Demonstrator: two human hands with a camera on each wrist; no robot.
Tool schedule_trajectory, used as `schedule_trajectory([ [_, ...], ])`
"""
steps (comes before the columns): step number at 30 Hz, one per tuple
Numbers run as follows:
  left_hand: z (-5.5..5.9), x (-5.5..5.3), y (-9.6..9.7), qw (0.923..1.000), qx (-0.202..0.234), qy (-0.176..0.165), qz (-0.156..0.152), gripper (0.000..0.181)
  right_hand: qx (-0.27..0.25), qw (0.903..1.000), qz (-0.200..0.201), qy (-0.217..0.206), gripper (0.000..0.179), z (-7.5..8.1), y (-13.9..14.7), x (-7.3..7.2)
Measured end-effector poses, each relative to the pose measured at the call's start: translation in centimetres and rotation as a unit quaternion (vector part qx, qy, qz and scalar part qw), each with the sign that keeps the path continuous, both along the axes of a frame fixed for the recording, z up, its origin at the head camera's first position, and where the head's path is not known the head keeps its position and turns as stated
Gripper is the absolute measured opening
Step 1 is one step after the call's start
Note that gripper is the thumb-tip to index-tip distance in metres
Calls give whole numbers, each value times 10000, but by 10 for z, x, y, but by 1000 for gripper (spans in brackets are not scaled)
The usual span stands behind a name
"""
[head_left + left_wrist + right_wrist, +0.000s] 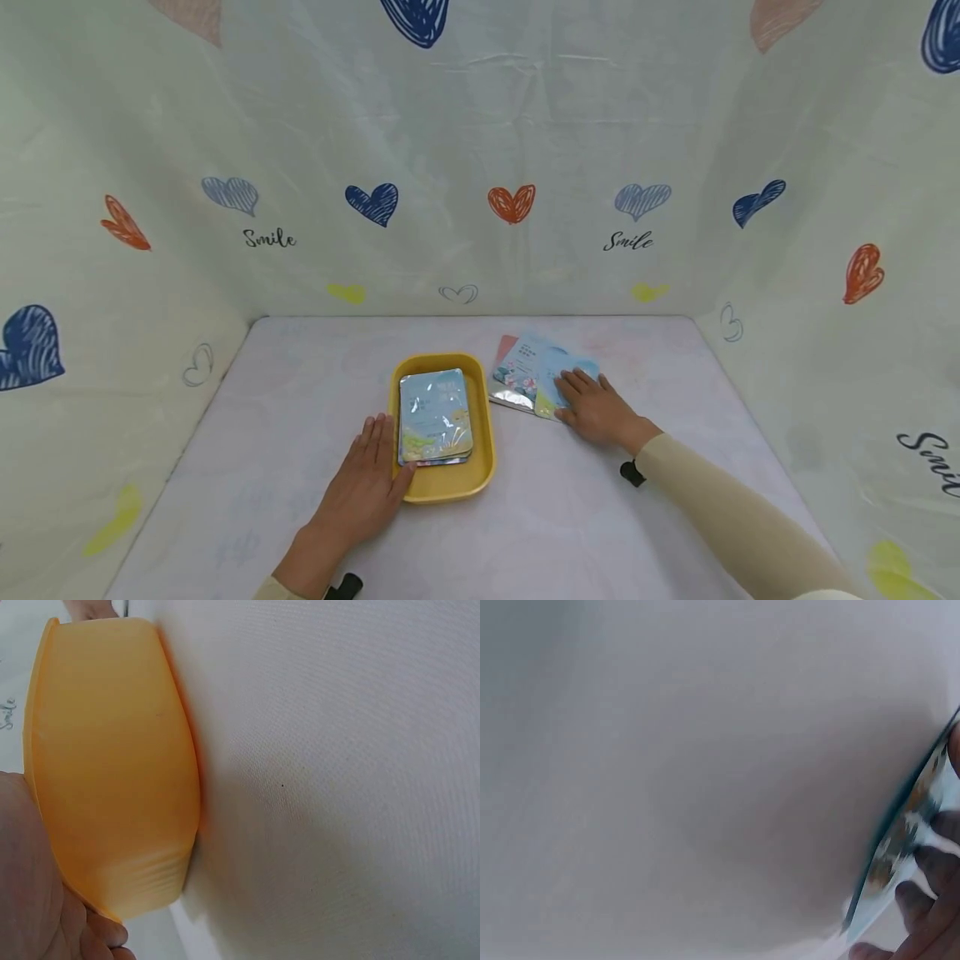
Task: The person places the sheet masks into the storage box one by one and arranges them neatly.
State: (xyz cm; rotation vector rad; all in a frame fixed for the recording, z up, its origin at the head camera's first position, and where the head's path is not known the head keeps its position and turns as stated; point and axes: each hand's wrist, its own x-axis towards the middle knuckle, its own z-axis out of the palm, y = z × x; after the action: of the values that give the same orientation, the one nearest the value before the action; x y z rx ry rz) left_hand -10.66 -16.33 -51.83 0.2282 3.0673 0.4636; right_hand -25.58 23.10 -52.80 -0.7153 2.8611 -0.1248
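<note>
A yellow tray (450,483) stands on the table, a stack of glossy light-blue foil packets (435,412) lying inside it. My left hand (363,479) rests along the tray's left side, fingers straight and thumb by the near corner. In the left wrist view that hand (34,877) touches the tray's rim (34,697). Right of the tray, several flat packets (517,367) lie fanned and overlapping, one pink, others pale blue with flowers. My right hand (596,408) rests with spread fingers on the rightmost blue packet (551,383); the right wrist view shows fingertips (930,859) on a printed packet (900,851).
A white cloth covers the table (570,525). Pale curtains (480,125) printed with hearts and "Smile" rise behind the table and on both sides. Dark wrist bands (632,473) sit at the sleeve ends.
</note>
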Motion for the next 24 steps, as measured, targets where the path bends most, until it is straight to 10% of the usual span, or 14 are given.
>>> schedule_trajectory([
  [13, 3, 0, 0, 10000, -62, 23, 4, 85, 52, 9946, -123, 1025, 78, 11, 26, -18],
  [24, -1, 0, 0, 10000, -30, 12, 10, 83, 307, 9944, -543, 852, 105, 1, 36, -48],
])
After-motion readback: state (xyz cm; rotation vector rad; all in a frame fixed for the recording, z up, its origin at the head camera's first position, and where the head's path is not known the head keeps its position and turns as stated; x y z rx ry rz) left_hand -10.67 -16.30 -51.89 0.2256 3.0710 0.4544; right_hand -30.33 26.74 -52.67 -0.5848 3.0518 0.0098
